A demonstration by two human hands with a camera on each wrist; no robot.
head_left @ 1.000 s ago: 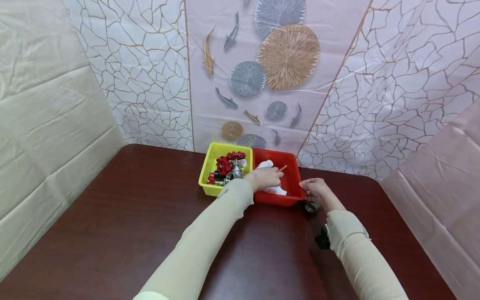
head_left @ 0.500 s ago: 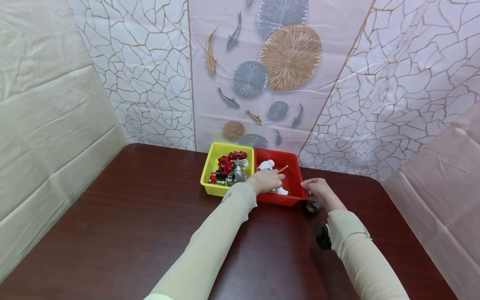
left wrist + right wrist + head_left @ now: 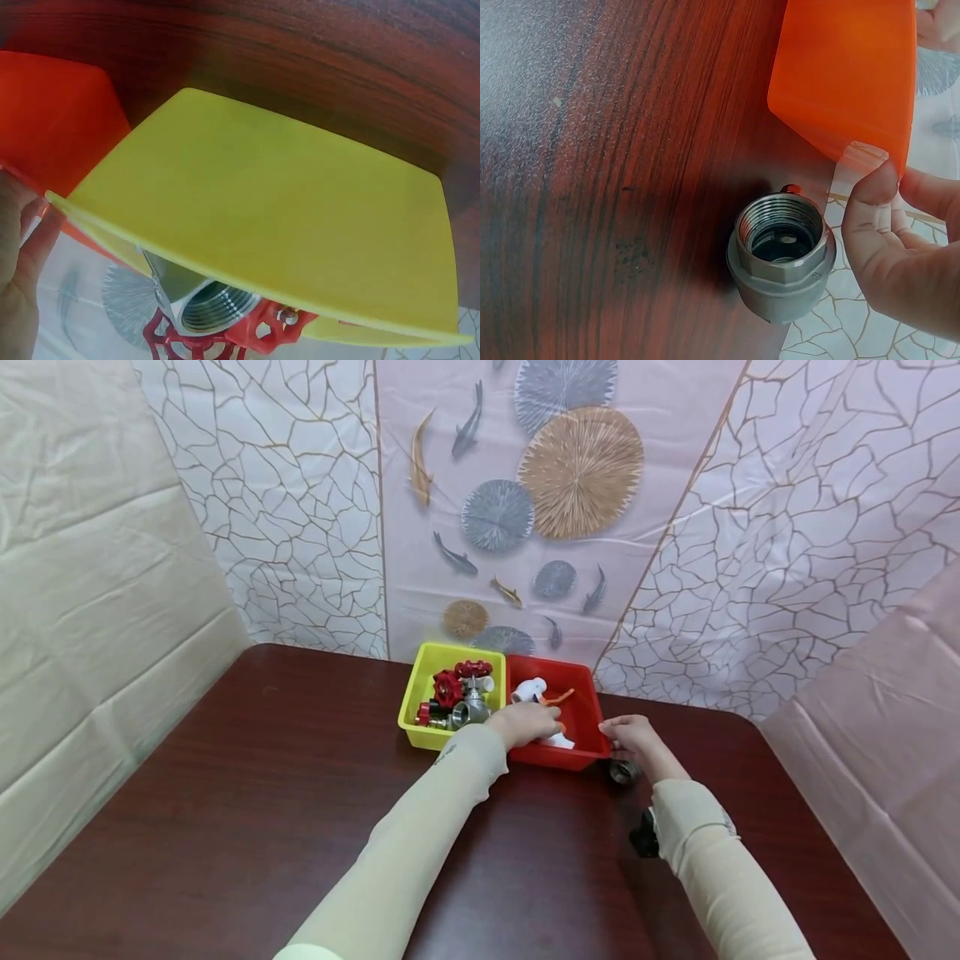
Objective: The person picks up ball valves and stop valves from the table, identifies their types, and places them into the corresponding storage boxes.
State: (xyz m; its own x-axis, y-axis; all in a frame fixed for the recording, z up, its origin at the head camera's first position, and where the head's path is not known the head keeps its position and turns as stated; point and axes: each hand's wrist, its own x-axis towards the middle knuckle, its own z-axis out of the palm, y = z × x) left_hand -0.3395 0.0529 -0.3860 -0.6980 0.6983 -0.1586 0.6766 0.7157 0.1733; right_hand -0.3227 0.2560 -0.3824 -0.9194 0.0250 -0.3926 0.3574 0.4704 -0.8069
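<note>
My left hand (image 3: 525, 722) reaches into the red bin (image 3: 590, 702), over white plastic valves. One white valve (image 3: 529, 689) lies at the back of the bin beside an orange handle (image 3: 558, 698); more white plastic (image 3: 559, 741) shows below my fingers. The fingertips are hidden, so any hold there cannot be made out. My right hand (image 3: 633, 735) pinches the red bin's near right corner between thumb and finger, as the right wrist view shows. Just below that hand, a threaded metal fitting (image 3: 780, 259) stands on the table.
Against the red bin's left side stands a yellow bin (image 3: 412, 718). It holds metal valves (image 3: 472, 706) with red handwheels (image 3: 447, 688). Both bins sit on a dark wood table (image 3: 300, 793), close to the patterned backdrop (image 3: 315, 527) behind.
My left hand has drawn slightly toward the near side of the bin, uncovering more of the orange handle and the white valve behind it. The right hand keeps its place at the corner.
</note>
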